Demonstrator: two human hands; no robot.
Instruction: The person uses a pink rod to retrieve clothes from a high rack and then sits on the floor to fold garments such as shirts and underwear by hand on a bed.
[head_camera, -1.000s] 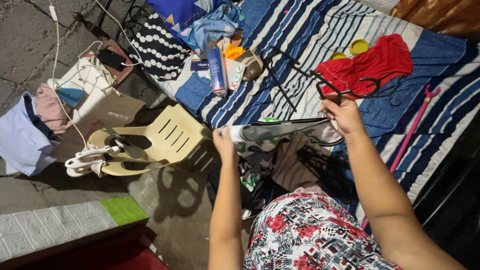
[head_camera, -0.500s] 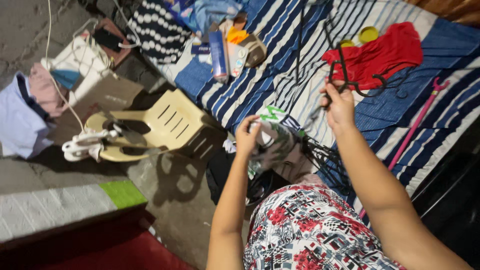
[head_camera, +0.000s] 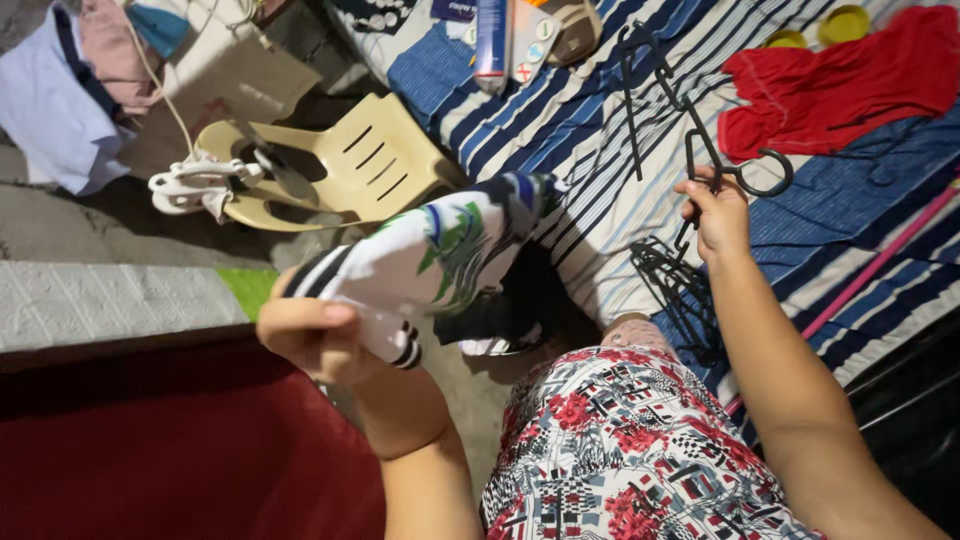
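Two hands, two loads: my left hand is clenched on a white garment with green print and dark stripes, and my right hand pinches the neck of a black hanger whose hook curls just above my fingers.

Half a second ago my left hand was up near the edge of the striped sheet, with the garment bunched small beside the hanger hand. Now that hand has come back and out to my left, low in front of the red surface, and the garment is drawn out long, running from my fist up to the sheet's near edge. My right hand has kept its place over the sheet, the hanger held as before. The view has also closed in on the hands.

More black hangers lie tangled just below my right wrist, at the sheet's near edge above my patterned lap. The red cloth lies apart, up and right of the hanger hook, with a pink stick slanting beside my forearm. To the left, past the garment, the tan plastic chair lies tipped over on the floor, close to the cloth's far end. Between my two arms there is open room; the grey ledge hems my left hand from behind.
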